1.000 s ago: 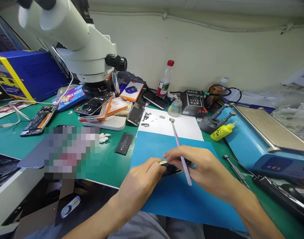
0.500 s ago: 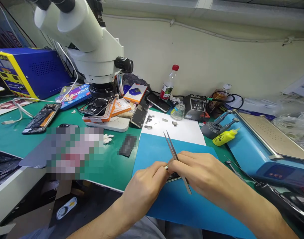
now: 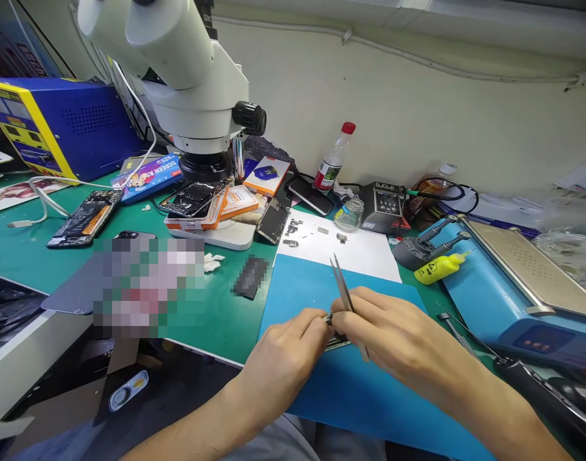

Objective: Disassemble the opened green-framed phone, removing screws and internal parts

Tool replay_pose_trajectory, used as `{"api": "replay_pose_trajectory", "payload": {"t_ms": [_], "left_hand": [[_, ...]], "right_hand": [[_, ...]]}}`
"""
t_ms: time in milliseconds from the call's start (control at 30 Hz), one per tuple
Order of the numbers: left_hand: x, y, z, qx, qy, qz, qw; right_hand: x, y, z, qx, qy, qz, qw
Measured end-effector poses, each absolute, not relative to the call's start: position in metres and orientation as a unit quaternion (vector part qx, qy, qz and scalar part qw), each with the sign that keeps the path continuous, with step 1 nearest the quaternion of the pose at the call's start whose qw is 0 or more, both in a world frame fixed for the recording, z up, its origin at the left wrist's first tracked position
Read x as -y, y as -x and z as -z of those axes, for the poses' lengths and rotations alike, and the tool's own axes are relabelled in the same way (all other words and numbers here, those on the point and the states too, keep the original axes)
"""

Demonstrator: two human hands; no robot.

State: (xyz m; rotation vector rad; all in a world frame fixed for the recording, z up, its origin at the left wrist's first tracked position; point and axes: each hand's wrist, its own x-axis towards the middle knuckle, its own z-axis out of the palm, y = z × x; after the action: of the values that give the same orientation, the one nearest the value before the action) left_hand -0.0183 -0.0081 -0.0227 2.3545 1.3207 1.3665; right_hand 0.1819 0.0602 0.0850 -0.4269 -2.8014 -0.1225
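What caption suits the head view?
Over a flat blue mat, left hand holds a half-hidden dark device, right hand slim metal tweezers.

Device [image 3: 339, 343] mostly hidden by the person's left hand [image 3: 289, 351] and right hand [image 3: 389, 326], tweezers [image 3: 342, 287] partly covered by the latter, microscope [image 3: 180, 77] cut off at the top edge, pixelated patch [image 3: 148, 288] unreadable, loose parts [image 3: 291, 243] too small to identify

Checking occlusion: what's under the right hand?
Part of a dark device and the blue mat show below it. The rest of the device, covered by fingers, can't be seen.
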Motion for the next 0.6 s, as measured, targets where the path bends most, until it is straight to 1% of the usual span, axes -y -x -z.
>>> {"api": "replay_pose_trajectory", "payload": {"t_ms": [167, 267, 333, 433, 533, 600], "left_hand": [[0.006, 0.019, 0.021, -0.458, -0.769, -0.438, 0.079], [0.002, 0.019, 0.021, -0.482, -0.762, -0.423, 0.092], [-0.002, 0.02, 0.02, -0.503, -0.755, -0.408, 0.103], [-0.008, 0.019, 0.019, -0.531, -0.748, -0.38, 0.118], [-0.011, 0.019, 0.018, -0.547, -0.747, -0.353, 0.134], [-0.013, 0.019, 0.017, -0.55, -0.749, -0.339, 0.143]], "right_hand": [[-0.095, -0.185, -0.09, 0.941, 0.261, -0.09, 0.198], [-0.14, -0.178, -0.081, 0.917, 0.326, -0.104, 0.205], [-0.173, -0.169, -0.069, 0.91, 0.356, -0.105, 0.186], [-0.212, -0.155, -0.048, 0.909, 0.378, -0.112, 0.133], [-0.231, -0.144, -0.032, 0.911, 0.385, -0.114, 0.098], [-0.234, -0.141, -0.025, 0.911, 0.386, -0.112, 0.09]]}}
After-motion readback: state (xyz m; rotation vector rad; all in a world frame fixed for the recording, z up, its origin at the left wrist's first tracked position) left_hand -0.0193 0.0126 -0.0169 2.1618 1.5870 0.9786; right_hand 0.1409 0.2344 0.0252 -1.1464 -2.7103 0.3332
